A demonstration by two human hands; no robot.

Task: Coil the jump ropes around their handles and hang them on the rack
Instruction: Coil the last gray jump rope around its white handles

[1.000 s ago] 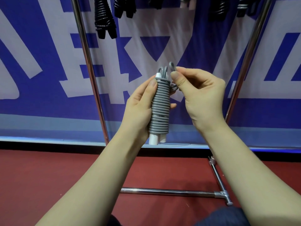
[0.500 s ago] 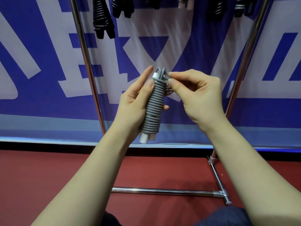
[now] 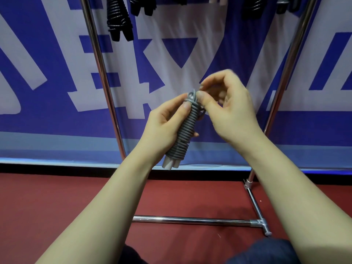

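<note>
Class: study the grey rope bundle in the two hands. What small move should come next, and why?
Probably pull the loop snug to lock the coil. The left hand grips the grey jump rope, wound fully around its white handles, while the right hand pinches the loop at its top; hanging on the rack follows.

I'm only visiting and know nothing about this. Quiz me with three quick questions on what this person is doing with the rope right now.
1. True or false: the grey jump rope already hangs on the rack.
2. The left hand grips the coiled bundle. What does the right hand do? A) pinches the loop at the bundle's top B) holds a rack pole C) rests on the floor
3. Fill in: the coiled ropes hanging at the top are ____ in colour.

Key: 1 false, it is in the hands; 2 A; 3 black.
</note>
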